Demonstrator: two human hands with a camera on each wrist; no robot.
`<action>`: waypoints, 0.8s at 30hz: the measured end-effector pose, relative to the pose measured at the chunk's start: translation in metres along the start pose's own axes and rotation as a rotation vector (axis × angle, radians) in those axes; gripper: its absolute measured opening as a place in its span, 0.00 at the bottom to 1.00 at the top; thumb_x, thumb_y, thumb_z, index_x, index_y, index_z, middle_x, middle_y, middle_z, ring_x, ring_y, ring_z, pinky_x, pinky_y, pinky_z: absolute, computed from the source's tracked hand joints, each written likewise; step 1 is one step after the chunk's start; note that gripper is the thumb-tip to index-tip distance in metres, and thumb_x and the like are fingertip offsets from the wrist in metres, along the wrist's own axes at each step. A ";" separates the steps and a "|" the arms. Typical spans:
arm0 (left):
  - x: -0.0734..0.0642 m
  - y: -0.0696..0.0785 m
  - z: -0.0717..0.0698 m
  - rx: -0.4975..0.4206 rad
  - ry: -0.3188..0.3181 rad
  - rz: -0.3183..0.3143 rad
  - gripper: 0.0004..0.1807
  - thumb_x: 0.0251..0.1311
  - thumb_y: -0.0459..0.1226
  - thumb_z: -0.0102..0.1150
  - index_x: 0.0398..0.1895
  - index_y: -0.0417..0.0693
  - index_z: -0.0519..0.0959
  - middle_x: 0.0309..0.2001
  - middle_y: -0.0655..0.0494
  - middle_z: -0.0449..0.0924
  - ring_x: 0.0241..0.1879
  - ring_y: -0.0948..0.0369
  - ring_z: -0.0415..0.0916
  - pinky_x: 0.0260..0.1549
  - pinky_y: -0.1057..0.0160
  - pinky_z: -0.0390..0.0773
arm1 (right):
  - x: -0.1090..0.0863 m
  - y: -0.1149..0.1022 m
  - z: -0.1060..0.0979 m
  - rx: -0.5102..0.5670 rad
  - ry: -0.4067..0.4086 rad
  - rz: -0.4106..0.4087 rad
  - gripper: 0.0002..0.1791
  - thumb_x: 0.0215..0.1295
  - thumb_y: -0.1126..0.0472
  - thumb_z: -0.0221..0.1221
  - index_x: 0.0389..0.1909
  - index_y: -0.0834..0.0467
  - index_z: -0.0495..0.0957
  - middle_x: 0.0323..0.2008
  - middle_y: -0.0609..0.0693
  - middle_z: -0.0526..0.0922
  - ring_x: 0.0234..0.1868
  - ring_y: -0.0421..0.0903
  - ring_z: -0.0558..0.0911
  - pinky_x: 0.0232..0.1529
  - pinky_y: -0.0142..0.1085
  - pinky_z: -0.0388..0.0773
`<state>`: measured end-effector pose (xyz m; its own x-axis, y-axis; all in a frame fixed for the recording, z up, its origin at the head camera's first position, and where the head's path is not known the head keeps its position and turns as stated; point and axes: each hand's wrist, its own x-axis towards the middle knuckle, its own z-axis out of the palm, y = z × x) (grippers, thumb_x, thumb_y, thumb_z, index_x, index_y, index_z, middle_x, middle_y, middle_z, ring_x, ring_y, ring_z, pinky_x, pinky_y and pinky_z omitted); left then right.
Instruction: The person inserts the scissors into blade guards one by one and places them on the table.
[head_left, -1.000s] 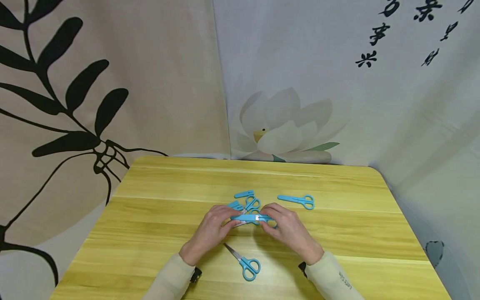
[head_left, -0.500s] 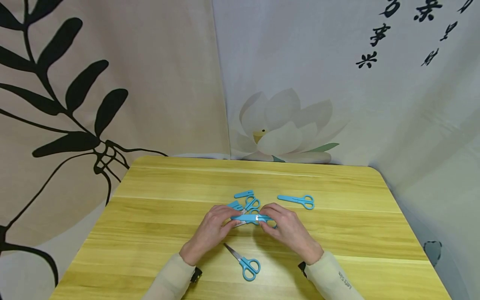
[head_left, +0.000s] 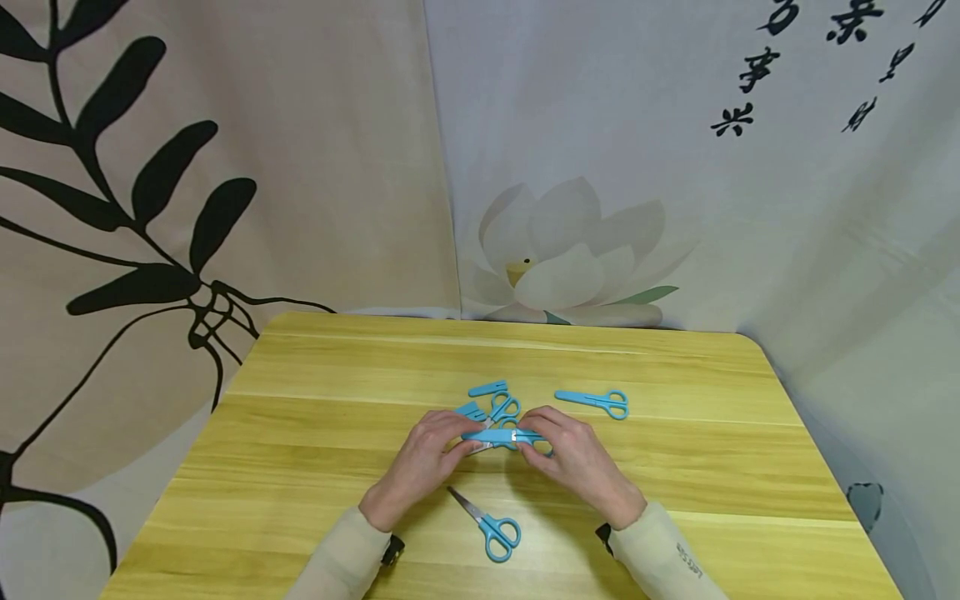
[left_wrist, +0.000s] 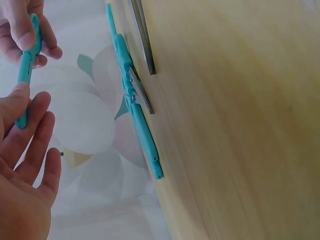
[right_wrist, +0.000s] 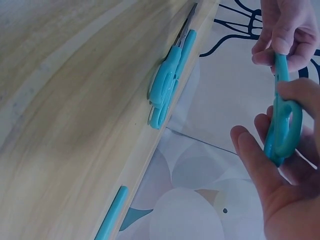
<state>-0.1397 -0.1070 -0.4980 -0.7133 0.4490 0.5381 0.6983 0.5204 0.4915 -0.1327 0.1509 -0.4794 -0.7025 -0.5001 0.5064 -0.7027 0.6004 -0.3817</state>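
The fingers of my left hand [head_left: 422, 450] pinch the sheath [head_left: 491, 435], those of my right hand [head_left: 577, 446] the scissors [right_wrist: 298, 127] in it, above the counter [head_left: 735, 458].

From far off I see a table [head_left: 675, 475] with a yellow wood top; big pale cloths [head_left: 352, 167] hang behind it, with a black plant [head_left: 171, 171], a white flower [head_left: 566, 271] and black writing [head_left: 853, 23] on them; it looks like a curtained corner indoors; I cannot tell if it is a home.

Room to pass over table [head_left: 735, 467] at right; bare-bladed scissors [head_left: 491, 527] between sleeves [head_left: 341, 554], sheathed pair [head_left: 585, 399] farther back, in way.
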 end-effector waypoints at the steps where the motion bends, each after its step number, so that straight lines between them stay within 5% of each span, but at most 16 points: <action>1: 0.000 0.000 0.000 -0.001 0.000 -0.001 0.14 0.55 0.34 0.77 0.45 0.47 0.89 0.44 0.56 0.90 0.48 0.56 0.85 0.52 0.50 0.82 | 0.000 0.000 0.000 0.000 0.001 -0.001 0.11 0.60 0.62 0.75 0.42 0.57 0.85 0.46 0.47 0.86 0.42 0.42 0.87 0.41 0.36 0.86; 24: 0.000 0.002 0.000 0.005 -0.004 -0.020 0.13 0.55 0.33 0.77 0.45 0.47 0.89 0.44 0.56 0.90 0.49 0.56 0.84 0.53 0.50 0.82 | 0.001 0.000 0.000 -0.008 0.003 -0.004 0.11 0.60 0.62 0.75 0.42 0.57 0.86 0.46 0.48 0.86 0.42 0.42 0.87 0.41 0.36 0.87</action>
<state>-0.1381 -0.1058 -0.4969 -0.7273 0.4416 0.5254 0.6837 0.5331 0.4983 -0.1329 0.1505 -0.4789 -0.6994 -0.5007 0.5101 -0.7045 0.6032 -0.3739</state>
